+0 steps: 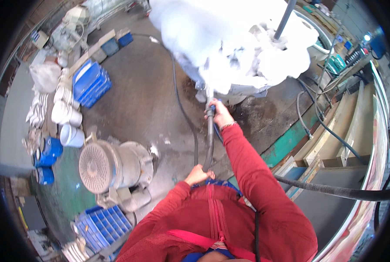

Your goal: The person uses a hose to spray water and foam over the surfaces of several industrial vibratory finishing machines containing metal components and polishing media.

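Large white foam-covered machine body [230,43], far centre; grey ribbed electric motor [112,166], near left on the concrete floor [147,100]; black rubber hose with metal nozzle [210,135], centre, nozzle toward the foam; right hand [220,114], fingers wrapped round the nozzle end; left hand [198,175], fingers closed round the hose lower down

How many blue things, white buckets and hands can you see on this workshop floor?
Blue crates: 3, the stacked crates, a small one, a compartment tray
Blue drums: 3
White buckets: 3 clearly
Hands: 2, left hand, right hand
Total: 11
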`<state>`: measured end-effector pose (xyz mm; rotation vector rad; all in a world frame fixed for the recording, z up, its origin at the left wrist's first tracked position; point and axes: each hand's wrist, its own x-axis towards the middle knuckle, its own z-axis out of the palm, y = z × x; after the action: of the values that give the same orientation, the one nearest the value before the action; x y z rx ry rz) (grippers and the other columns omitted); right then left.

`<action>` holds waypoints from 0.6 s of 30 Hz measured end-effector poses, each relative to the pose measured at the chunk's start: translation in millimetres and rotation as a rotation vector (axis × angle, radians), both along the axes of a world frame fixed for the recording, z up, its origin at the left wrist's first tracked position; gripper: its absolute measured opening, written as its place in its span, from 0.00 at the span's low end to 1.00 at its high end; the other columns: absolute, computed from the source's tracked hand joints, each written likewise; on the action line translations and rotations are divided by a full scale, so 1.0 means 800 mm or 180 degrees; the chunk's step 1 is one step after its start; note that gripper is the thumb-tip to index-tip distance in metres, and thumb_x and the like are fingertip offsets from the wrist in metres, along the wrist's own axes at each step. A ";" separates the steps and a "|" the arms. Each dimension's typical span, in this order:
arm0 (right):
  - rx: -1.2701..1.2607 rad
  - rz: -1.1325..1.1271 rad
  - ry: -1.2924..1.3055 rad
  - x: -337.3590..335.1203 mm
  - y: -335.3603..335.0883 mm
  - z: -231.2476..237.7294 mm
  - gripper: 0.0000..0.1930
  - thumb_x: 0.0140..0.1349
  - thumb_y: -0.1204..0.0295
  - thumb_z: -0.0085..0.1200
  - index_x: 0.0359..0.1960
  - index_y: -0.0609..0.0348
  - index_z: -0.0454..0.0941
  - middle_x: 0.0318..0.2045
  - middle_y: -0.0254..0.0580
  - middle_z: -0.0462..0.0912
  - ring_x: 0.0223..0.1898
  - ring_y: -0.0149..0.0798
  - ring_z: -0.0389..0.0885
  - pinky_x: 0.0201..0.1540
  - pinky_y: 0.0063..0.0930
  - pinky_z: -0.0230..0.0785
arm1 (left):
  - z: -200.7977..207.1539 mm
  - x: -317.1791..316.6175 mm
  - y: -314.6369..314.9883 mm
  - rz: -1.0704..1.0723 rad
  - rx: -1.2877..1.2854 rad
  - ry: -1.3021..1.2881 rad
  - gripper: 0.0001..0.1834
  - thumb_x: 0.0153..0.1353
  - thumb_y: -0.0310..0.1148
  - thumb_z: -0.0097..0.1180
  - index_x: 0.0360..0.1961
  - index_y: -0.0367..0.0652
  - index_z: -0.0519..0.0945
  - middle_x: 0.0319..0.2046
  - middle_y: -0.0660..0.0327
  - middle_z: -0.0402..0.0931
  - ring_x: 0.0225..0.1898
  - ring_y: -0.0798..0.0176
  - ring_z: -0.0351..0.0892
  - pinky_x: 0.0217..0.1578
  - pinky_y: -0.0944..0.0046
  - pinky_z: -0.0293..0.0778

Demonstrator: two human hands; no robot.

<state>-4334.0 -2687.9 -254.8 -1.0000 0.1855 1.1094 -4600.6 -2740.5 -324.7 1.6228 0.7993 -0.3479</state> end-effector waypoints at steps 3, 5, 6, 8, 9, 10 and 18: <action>-0.0034 -0.0183 0.0670 0.020 -0.031 -0.034 0.13 0.42 0.72 0.51 0.33 0.53 0.66 0.20 0.38 0.70 0.21 0.41 0.70 0.22 0.43 0.65 | 0.115 0.006 0.002 0.0002 0.0100 0.0457 0.13 0.45 0.40 0.57 0.18 0.39 0.79 0.14 0.60 0.76 0.22 0.65 0.77 0.28 0.64 0.72; 0.0141 -0.0239 0.0554 0.018 -0.044 -0.021 0.16 0.42 0.71 0.51 0.35 0.55 0.66 0.23 0.42 0.71 0.24 0.43 0.71 0.24 0.43 0.66 | 0.122 0.001 0.007 -0.0023 0.0230 0.0479 0.17 0.44 0.41 0.60 0.21 0.34 0.77 0.16 0.53 0.76 0.19 0.61 0.78 0.23 0.63 0.72; 0.0219 -0.0278 0.0507 0.018 -0.046 -0.012 0.17 0.42 0.72 0.51 0.37 0.55 0.66 0.24 0.42 0.71 0.24 0.43 0.72 0.25 0.42 0.67 | 0.128 0.001 0.004 -0.0062 0.0289 0.0457 0.19 0.44 0.41 0.61 0.23 0.31 0.76 0.17 0.50 0.75 0.17 0.59 0.78 0.20 0.63 0.72; 0.0740 -0.0097 0.0126 0.029 -0.046 0.014 0.17 0.43 0.74 0.50 0.39 0.56 0.66 0.26 0.40 0.72 0.26 0.40 0.73 0.27 0.40 0.68 | 0.138 0.009 -0.001 0.0016 0.0602 0.0186 0.15 0.45 0.40 0.58 0.19 0.36 0.77 0.13 0.56 0.73 0.17 0.64 0.75 0.23 0.63 0.70; 0.0786 -0.0195 -0.0201 0.020 -0.041 0.063 0.15 0.44 0.75 0.49 0.38 0.58 0.66 0.24 0.40 0.72 0.25 0.38 0.73 0.27 0.37 0.69 | 0.140 0.015 -0.002 0.0062 0.0771 0.0033 0.14 0.45 0.40 0.57 0.16 0.39 0.77 0.11 0.60 0.72 0.16 0.66 0.74 0.24 0.63 0.69; 0.0958 -0.0099 -0.0457 0.026 -0.035 0.082 0.18 0.44 0.75 0.50 0.41 0.57 0.66 0.28 0.41 0.72 0.28 0.42 0.74 0.28 0.40 0.70 | 0.139 0.023 -0.003 0.0057 0.0781 0.0108 0.15 0.46 0.40 0.57 0.15 0.37 0.76 0.11 0.58 0.73 0.17 0.63 0.75 0.25 0.62 0.70; 0.0712 -0.0535 -0.0376 0.060 -0.044 0.098 0.17 0.45 0.71 0.52 0.39 0.54 0.66 0.29 0.42 0.71 0.26 0.43 0.74 0.24 0.42 0.70 | 0.162 0.052 -0.004 -0.0058 0.1376 -0.0325 0.18 0.44 0.41 0.56 0.16 0.32 0.76 0.13 0.52 0.74 0.22 0.56 0.79 0.29 0.60 0.72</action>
<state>-4286.3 -2723.1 -176.3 -0.8311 0.0472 0.8937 -4558.8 -2743.3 -194.7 2.0336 0.8192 -0.1050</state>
